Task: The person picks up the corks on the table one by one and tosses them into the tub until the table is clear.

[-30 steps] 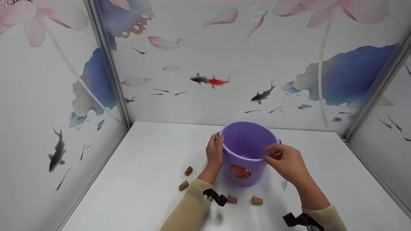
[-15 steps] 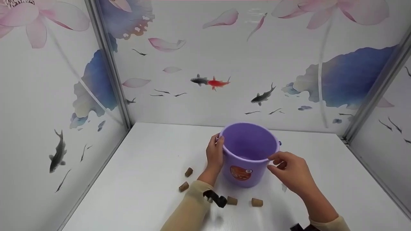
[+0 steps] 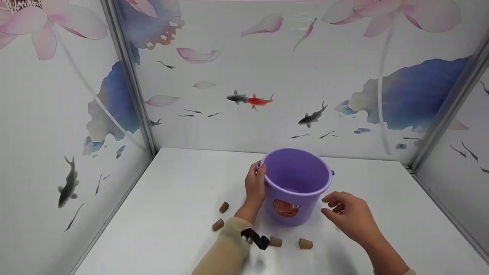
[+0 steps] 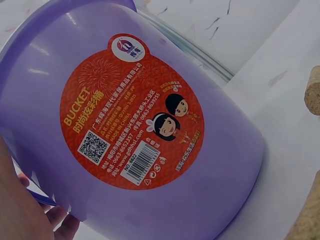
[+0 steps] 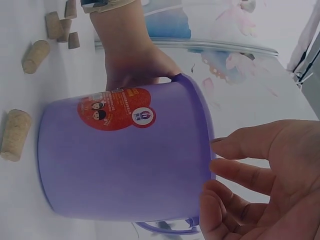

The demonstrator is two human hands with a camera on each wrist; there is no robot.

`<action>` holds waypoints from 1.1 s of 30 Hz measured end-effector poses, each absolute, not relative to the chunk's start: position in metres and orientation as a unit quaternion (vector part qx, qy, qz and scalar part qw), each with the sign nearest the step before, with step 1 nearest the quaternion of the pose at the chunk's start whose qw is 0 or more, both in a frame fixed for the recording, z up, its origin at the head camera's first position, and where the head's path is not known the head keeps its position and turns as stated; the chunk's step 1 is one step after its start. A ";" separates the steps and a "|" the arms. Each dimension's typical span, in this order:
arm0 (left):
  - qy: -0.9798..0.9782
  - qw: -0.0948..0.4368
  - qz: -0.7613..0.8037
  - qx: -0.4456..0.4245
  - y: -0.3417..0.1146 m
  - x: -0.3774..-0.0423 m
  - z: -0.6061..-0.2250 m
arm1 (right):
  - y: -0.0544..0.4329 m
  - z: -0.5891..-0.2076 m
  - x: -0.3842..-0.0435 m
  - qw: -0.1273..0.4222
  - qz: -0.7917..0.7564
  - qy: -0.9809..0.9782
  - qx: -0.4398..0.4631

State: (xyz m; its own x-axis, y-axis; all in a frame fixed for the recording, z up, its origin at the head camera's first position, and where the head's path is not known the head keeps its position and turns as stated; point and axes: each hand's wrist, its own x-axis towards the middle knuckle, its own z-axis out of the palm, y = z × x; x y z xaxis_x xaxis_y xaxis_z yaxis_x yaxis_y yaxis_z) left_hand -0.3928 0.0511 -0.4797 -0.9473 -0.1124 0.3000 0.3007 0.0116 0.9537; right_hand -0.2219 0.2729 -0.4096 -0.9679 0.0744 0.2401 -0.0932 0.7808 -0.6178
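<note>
A purple plastic bucket (image 3: 296,187) stands upright on the white table, its inside visible from above. On its front is a red sticker (image 4: 132,112) with printed text, a barcode and two cartoon faces. My left hand (image 3: 255,187) grips the bucket's left side at the rim, the thumb on top and the other fingers partly hidden behind the wall. Off the bucket's right front side, my right hand (image 3: 349,215) hovers with loosely curled fingers and nothing in them. In the right wrist view, the bucket's handle (image 5: 170,230) hangs down on its far side.
Several corks lie on the table (image 3: 183,191): one cork (image 3: 224,207) and a second cork (image 3: 218,224) left of the left arm, another cork (image 3: 275,241) and a fourth (image 3: 305,243) before the bucket. Printed wall panels (image 3: 229,68) enclose the back and sides.
My right hand has drawn back from the bucket's rim, down and to the right. The left hand keeps its grip, and the bucket stays in place.
</note>
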 end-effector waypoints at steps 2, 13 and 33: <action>-0.698 0.150 -0.697 -0.065 0.050 -0.393 -0.480 | 0.271 -0.412 -0.223 0.124 0.332 -0.935 0.007; -0.704 0.140 -0.694 -0.060 0.051 -0.389 -0.486 | 0.263 -0.428 -0.222 0.114 0.335 -0.934 0.034; -0.704 0.160 -0.689 -0.066 0.052 -0.394 -0.483 | 0.265 -0.438 -0.223 0.130 0.311 -0.935 0.111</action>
State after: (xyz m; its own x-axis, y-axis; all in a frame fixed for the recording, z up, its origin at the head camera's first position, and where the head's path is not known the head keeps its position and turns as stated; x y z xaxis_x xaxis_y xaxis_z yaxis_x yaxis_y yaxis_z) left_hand -0.3938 0.0516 -0.4827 -0.9400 -0.1267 0.3167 0.3139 0.0421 0.9485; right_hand -0.2231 0.2652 -0.4376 -0.9413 -0.1274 0.3126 -0.2893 0.7816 -0.5527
